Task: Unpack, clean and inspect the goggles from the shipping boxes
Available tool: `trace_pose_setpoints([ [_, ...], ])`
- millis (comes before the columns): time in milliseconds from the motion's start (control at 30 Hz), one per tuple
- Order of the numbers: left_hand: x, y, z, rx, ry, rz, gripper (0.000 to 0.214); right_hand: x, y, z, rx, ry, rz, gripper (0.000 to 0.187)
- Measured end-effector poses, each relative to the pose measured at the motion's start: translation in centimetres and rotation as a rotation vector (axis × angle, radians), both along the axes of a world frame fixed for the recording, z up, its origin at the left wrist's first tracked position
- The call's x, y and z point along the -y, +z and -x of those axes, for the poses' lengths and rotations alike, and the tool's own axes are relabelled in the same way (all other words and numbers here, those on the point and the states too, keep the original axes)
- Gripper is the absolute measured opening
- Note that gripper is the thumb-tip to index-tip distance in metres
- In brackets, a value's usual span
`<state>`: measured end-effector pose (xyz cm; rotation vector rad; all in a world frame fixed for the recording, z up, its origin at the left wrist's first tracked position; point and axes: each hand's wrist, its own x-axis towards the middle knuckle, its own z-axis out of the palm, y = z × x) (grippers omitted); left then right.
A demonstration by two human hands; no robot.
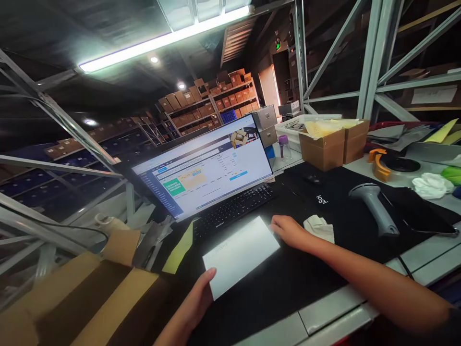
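A white rectangular sheet (241,257), with faint marks near its upper left, is tilted over the black desk mat in front of the laptop. My left hand (201,293) grips its lower left corner, thumb on top and the other fingers hidden beneath. At the right edge of the sheet, my right hand (288,231) is closed with its fingertips against the paper. A crumpled white cloth (319,228) lies just beyond my right wrist. Left of the sheet is a yellow paper slip (179,251).
Behind the sheet stands an open laptop (205,168) with a lit screen. A grey barcode scanner (376,209) lies on the black mat (288,283) at right. Cardboard boxes (322,146) stand at the back right; an open carton (118,302) is at near left, beside metal racking (54,120).
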<state>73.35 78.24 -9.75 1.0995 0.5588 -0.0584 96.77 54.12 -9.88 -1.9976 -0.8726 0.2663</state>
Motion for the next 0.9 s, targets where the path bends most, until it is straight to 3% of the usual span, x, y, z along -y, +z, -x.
trace_pose_setpoints([
  [200,0.4,0.4,-0.7,-0.021,0.009,-0.03,0.089,0.2,0.1,-0.3,0.059,-0.059,0.053,0.025],
  [433,-0.7,-1.0,-0.2,0.015,-0.087,0.037,0.085,0.5,0.6,0.2,0.036,-0.069,0.092,0.026],
  [900,-1.6,-1.1,-0.5,0.034,-0.152,0.027,0.078,0.6,-0.8,-0.4,0.015,-0.079,0.14,0.027],
])
